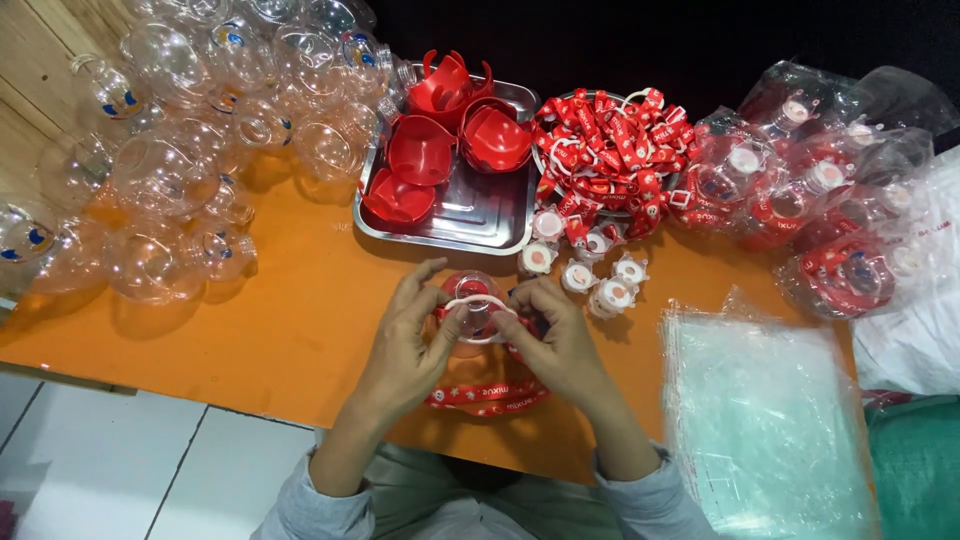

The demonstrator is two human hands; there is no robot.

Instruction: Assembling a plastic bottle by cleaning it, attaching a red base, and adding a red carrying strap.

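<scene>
The steel tray point(470, 215) holds red cup halves point(420, 150). Just in front of it, your left hand point(410, 340) and right hand point(560, 335) pinch a white ring point(478, 303) on a clear bottle point(472, 290) between them, its red strap point(490, 397) trailing toward you on the worktop point(280, 330).

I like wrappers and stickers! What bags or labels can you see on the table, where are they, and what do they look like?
Flat bags: clear plastic stack, right front of the orange table.
Packed bottles: filled clear bags showing red and white, back right.
Empty bottles: round and clear with small blue-and-yellow stickers, back left.
Strap: red ribbon with white print, hanging below the hands.
</scene>
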